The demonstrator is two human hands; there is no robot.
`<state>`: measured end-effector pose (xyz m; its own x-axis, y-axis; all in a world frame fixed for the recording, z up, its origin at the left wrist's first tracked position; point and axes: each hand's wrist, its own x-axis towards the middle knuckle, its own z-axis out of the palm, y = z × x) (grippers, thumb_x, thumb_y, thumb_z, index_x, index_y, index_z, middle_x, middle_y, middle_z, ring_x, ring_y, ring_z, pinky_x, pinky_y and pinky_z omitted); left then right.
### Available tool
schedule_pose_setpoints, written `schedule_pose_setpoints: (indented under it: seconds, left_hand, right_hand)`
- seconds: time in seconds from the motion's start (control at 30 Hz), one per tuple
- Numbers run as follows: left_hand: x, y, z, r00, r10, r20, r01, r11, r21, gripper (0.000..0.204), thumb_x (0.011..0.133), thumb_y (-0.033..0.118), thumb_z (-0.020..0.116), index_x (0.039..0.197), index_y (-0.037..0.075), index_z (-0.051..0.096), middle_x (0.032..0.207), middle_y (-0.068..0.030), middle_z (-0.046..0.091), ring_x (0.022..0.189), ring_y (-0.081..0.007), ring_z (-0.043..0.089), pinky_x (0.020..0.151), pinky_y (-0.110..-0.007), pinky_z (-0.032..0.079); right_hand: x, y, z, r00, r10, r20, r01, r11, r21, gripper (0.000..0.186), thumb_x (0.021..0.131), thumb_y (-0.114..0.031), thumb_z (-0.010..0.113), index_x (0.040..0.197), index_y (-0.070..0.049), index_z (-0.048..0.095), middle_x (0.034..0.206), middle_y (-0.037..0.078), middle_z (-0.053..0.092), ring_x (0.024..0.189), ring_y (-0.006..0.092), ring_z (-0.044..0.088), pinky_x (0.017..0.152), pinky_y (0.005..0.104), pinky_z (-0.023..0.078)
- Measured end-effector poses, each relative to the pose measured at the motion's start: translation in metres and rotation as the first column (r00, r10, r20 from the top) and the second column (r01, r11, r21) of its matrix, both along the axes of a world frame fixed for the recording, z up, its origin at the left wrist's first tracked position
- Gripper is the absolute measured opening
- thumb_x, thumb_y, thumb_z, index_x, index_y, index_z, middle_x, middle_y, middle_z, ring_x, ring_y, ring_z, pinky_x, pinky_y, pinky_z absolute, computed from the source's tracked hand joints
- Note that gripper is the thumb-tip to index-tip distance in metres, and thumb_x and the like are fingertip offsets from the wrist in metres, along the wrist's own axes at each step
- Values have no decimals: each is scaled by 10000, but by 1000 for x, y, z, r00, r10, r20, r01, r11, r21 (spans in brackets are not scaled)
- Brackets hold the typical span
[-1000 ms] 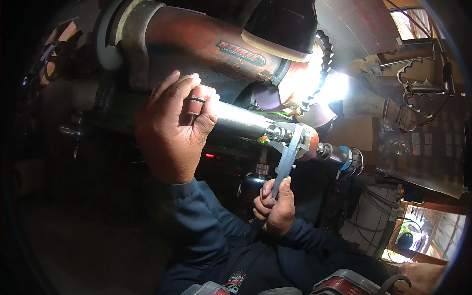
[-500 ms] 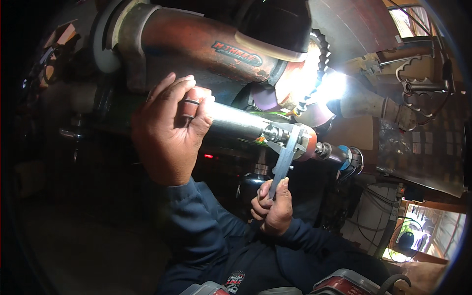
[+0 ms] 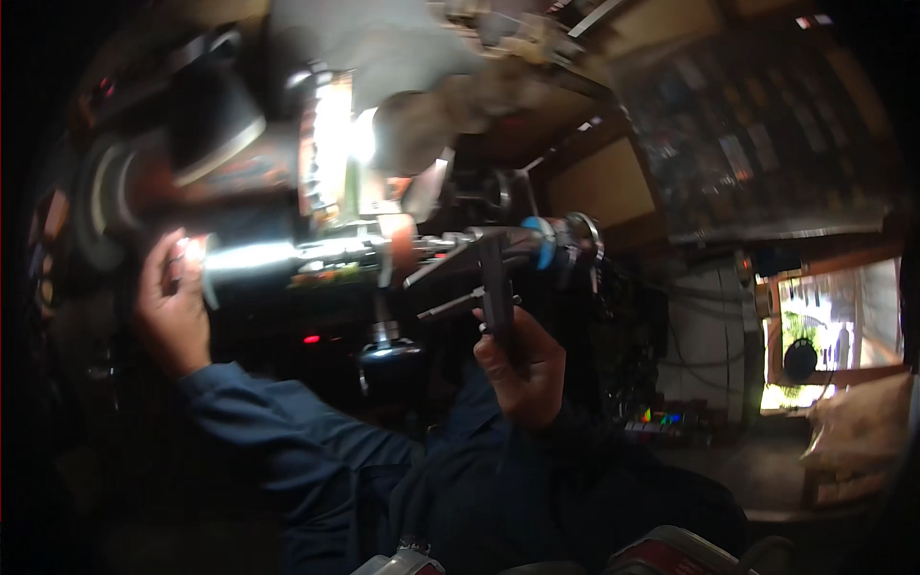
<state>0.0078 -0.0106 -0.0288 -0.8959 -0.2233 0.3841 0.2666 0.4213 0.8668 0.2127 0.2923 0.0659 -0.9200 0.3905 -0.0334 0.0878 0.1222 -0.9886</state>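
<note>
My left hand (image 3: 177, 311) is at the left end of a shiny metal cylinder (image 3: 251, 257), its fingers closed round that end. A narrower stepped shaft (image 3: 335, 251) runs on to the right from the cylinder, through an orange-brown disc (image 3: 399, 244). In my right hand (image 3: 527, 369) is a metal caliper (image 3: 494, 283), held by its beam with the fingers wrapped round it. The caliper's jaws point left and stand apart, in front of and below the shaft, with nothing seen between them. Motion blurs the picture.
A bright work light (image 3: 364, 134) glares above the shaft. A dark lamp shade (image 3: 216, 125) hangs over a reddish cylindrical housing (image 3: 254, 172). A blue-ringed fitting (image 3: 544, 244) is at the shaft's right. Below stands a rounded chrome handle (image 3: 391, 355); plastic boxes (image 3: 661, 556) are at the bottom edge.
The view has swung right, so the machine appears farther left. The caliper has come away from the shaft toward the right, its beam now more upright. My left hand stays at the cylinder's end.
</note>
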Motion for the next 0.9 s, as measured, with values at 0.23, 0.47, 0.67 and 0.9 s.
schedule_pose_setpoints:
  seconds: [0.23, 0.47, 0.67, 0.9]
  left_hand:
    - [-31, -19, -30, 985, -174, 13, 174, 984, -42, 228, 1009, 87, 541, 1219, 19, 600, 1218, -79, 655, 1094, -164, 606, 976, -299, 460]
    - [-23, -19, 11, 978, 16, 206, 71, 910, -408, 271, 1043, 260, 502, 1201, 81, 631, 1130, -84, 703, 1034, -181, 655, 888, -302, 491]
    - [-54, -27, -8, 983, 44, 177, 70, 805, -590, 244, 1019, 235, 514, 1173, 101, 647, 1067, -90, 708, 950, -209, 655, 838, -336, 494]
    - [-65, -78, -2, 865, -384, 323, 450, 878, -162, 323, 1009, 103, 474, 1306, 14, 563, 1041, -29, 588, 942, -114, 549, 868, -252, 448]
  right_hand:
    - [104, 182, -36, 876, -49, -479, 446, 456, 770, 274, 866, -258, 761, 818, -19, 636, 720, 48, 581, 627, 177, 558, 554, 312, 420]
    - [213, 383, -96, 495, -811, -311, 866, 429, 257, 317, 962, -273, 567, 971, 30, 659, 1001, 155, 683, 901, 219, 647, 819, 365, 470]
    - [281, 539, -220, 284, -884, 372, -1, 387, 922, 341, 967, -344, 548, 967, -39, 702, 997, 171, 706, 856, 350, 670, 730, 450, 521]
    - [201, 540, -247, 203, -751, 628, -466, 490, 737, 393, 959, -299, 566, 1224, -14, 626, 1120, 255, 652, 1001, 372, 641, 836, 539, 506]
